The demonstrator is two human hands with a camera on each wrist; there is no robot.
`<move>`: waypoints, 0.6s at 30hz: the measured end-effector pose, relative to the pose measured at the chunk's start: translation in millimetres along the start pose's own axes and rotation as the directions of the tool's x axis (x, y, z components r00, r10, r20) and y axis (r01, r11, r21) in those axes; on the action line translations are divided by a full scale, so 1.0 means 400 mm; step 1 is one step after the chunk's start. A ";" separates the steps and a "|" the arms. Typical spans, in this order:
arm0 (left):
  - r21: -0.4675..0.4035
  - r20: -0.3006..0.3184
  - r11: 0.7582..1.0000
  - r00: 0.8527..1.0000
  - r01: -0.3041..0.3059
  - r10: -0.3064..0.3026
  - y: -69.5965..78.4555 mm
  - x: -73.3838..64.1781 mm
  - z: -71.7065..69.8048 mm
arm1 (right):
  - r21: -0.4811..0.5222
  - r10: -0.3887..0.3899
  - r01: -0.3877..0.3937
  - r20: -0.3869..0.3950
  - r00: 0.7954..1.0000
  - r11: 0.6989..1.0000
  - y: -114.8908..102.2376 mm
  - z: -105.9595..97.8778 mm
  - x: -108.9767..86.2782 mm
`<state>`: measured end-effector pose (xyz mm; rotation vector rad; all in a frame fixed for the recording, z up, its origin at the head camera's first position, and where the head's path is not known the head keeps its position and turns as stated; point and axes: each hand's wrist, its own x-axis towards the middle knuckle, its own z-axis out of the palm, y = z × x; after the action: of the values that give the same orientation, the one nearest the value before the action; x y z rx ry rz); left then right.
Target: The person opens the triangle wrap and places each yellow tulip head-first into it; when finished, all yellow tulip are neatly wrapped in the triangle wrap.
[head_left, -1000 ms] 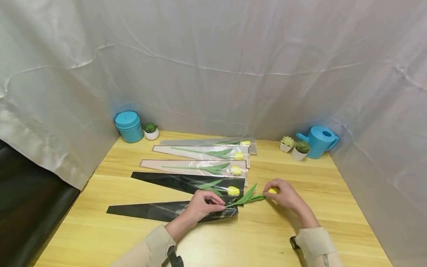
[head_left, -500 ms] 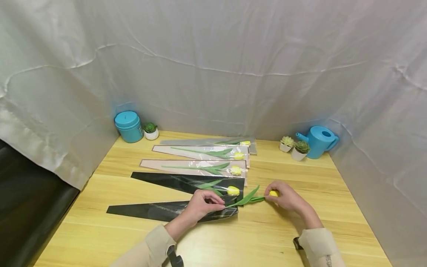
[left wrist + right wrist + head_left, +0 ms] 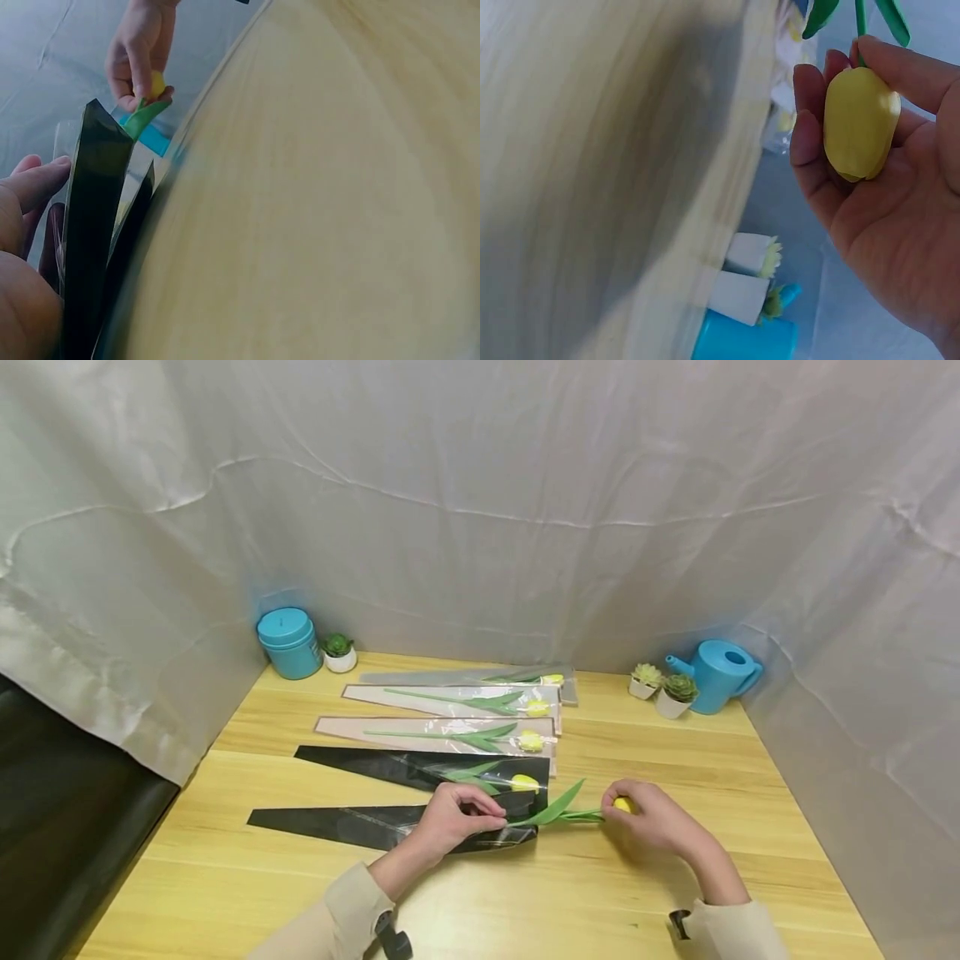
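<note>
A yellow tulip (image 3: 861,124) with green leaves lies level above the table, pointing right. My right hand (image 3: 654,814) pinches its stem just below the bloom, which rests against the palm in the right wrist view. The stem's other end runs into the mouth of the nearest black flower sleeve (image 3: 322,822). My left hand (image 3: 448,820) pinches that sleeve at its mouth, between thumb and fingers. In the left wrist view the sleeve's clear front film (image 3: 66,139) stands apart from its black back, beside the left fingertips.
Behind lie another black sleeve (image 3: 360,762), two pale sleeves and a grey sleeve (image 3: 420,678), each with a yellow tulip inside. A blue canister (image 3: 291,647) and a potted succulent (image 3: 340,656) stand back left. Two more succulents and a blue watering can (image 3: 718,677) stand back right.
My right hand has moved a little to the right, drawing the tulip with it. The near black sleeve has shifted slightly to the right at its narrow end. My left hand stays in place.
</note>
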<state>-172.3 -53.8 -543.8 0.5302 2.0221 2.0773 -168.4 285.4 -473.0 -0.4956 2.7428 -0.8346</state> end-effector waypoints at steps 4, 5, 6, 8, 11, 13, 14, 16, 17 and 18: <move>0.005 0.002 1.000 1.000 -0.015 0.015 0.007 0.000 0.007 | -0.014 -0.013 0.013 0.007 1.000 1.000 -0.028 0.000 -0.003; 0.007 0.002 1.000 1.000 -0.018 0.018 0.008 0.000 0.008 | -0.015 -0.020 0.020 0.010 1.000 1.000 -0.034 0.000 -0.003; 0.008 0.002 1.000 1.000 -0.022 0.022 0.010 0.000 0.010 | -0.016 -0.024 0.024 0.015 1.000 1.000 -0.041 0.001 -0.002; 0.013 0.003 0.999 1.000 -0.029 0.029 0.012 0.000 0.014 | -0.014 -0.021 0.021 0.024 1.000 1.000 -0.054 0.004 0.001; 0.026 0.008 0.999 0.999 -0.042 0.042 0.015 0.001 0.019 | -0.009 -0.035 0.035 0.039 0.999 0.999 -0.071 0.010 0.005; 0.035 0.012 0.998 0.999 -0.049 0.049 0.017 0.001 0.022 | -0.003 -0.040 0.040 0.048 0.998 0.999 -0.082 0.016 0.009; 0.041 0.013 0.998 0.999 -0.053 0.053 0.018 0.001 0.023 | -0.003 -0.044 0.044 0.052 0.998 0.999 -0.086 0.018 0.011; 0.054 0.015 0.997 0.998 -0.060 0.059 0.020 0.001 0.025 | -0.006 -0.045 0.046 0.056 0.997 0.999 -0.093 0.025 0.016; 0.058 0.016 0.996 0.998 -0.064 0.063 0.020 0.001 0.026 | -0.006 -0.047 0.047 0.057 0.997 0.999 -0.097 0.029 0.018; 0.063 0.017 0.996 0.998 -0.069 0.068 0.021 0.001 0.026 | -0.005 -0.049 0.050 0.058 0.997 0.999 -0.100 0.032 0.020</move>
<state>-167.6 -44.3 -535.5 0.6325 2.0960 2.0464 -161.7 244.7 -461.5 -0.5822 2.6917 -0.8099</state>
